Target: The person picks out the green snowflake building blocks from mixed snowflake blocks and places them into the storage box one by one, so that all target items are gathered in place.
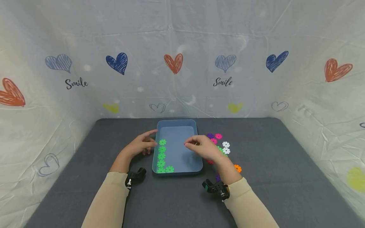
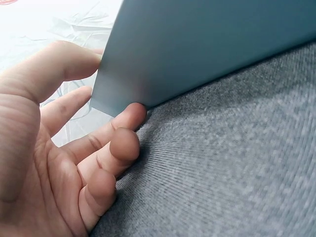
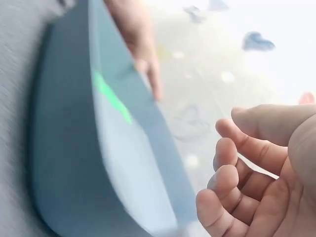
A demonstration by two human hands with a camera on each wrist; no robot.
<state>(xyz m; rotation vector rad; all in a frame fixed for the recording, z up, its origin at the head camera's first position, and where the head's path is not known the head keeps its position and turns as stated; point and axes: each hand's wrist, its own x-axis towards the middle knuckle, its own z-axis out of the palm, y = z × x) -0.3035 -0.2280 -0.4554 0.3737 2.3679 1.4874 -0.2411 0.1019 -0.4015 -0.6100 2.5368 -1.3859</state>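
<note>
A shallow blue tray (image 1: 179, 122) lies between the hands. Along its left side runs a column of green flower-shaped discs (image 1: 161, 148), with one more green disc (image 1: 169, 169) beside the bottom one. My left hand (image 1: 137, 147) rests at the tray's left edge; in the left wrist view the thumb (image 2: 69, 61) touches the tray wall and the other fingers lie loosely bent by the cloth. Above the right part of the tray hovers my right hand (image 1: 206, 148), thumb and forefinger close together. The right wrist view shows nothing between its fingers (image 3: 227, 177).
Right of the tray lie loose discs: white discs (image 1: 226, 147), pink discs (image 1: 218, 136), an orange disc (image 1: 238, 168) and purple ones (image 1: 210, 136), some partly hidden by the right arm. A dark cloth (image 1: 256, 142) covers the table. A curtain (image 1: 194, 38) with printed hearts hangs behind.
</note>
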